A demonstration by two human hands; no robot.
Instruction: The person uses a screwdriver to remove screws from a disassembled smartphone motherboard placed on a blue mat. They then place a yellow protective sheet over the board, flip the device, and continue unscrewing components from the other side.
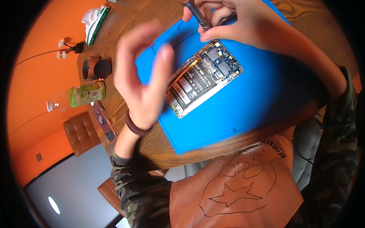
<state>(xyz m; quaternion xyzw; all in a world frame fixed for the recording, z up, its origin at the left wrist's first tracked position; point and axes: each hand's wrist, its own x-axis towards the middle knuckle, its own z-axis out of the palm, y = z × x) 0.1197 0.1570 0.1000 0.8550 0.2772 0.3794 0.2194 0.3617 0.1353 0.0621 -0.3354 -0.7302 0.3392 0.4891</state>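
An opened smartphone (201, 81) lies slanted on a blue work mat (228, 114), its black battery and blue circuit board (222, 59) bare. At the phone's upper end, my right hand (235, 24) is closed around a slim black screwdriver (197, 15); the screwdriver's tip cannot be made out. My left hand (140, 76) hovers by the phone's left edge, blurred by motion. Its thumb and fingers are spread, with nothing seen between them, and it hides part of the mat and the phone's edge.
Left of the mat on the wooden table (121, 41) are a tissue pack (95, 24), a dark round container (102, 69), a green-labelled bottle (86, 94) and another phone (103, 122). A brown chair (80, 133) stands beyond the table's left edge.
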